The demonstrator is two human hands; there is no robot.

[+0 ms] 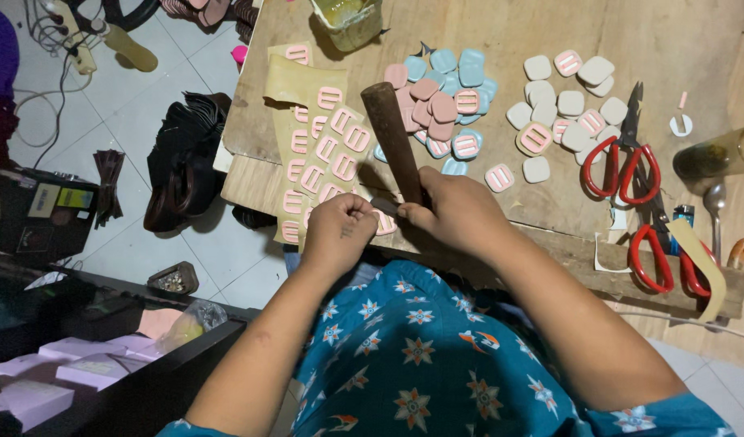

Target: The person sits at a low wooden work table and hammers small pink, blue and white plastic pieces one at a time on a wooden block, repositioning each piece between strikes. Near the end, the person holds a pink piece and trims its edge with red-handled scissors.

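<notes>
My right hand (457, 212) grips the lower end of a dark brown rod-like tool (392, 137) that leans up and away over the wooden table (510, 32). My left hand (340, 231) is closed beside it, pinching a small piece against the table's near edge; the piece itself is mostly hidden by my fingers. Just beyond my left hand lie tan strips (319, 146) carrying several pink slotted buckles. A heap of pink and light blue buckles (441, 97) sits behind the tool.
A cluster of white and pink buckles (562, 105) lies to the right. Two red-handled scissors (623, 166) (659, 255), a spoon (714, 202) and a glass jar (724, 152) are at the far right. A container (348, 20) stands at the back. Dark bags (182, 162) lie on the tiled floor left.
</notes>
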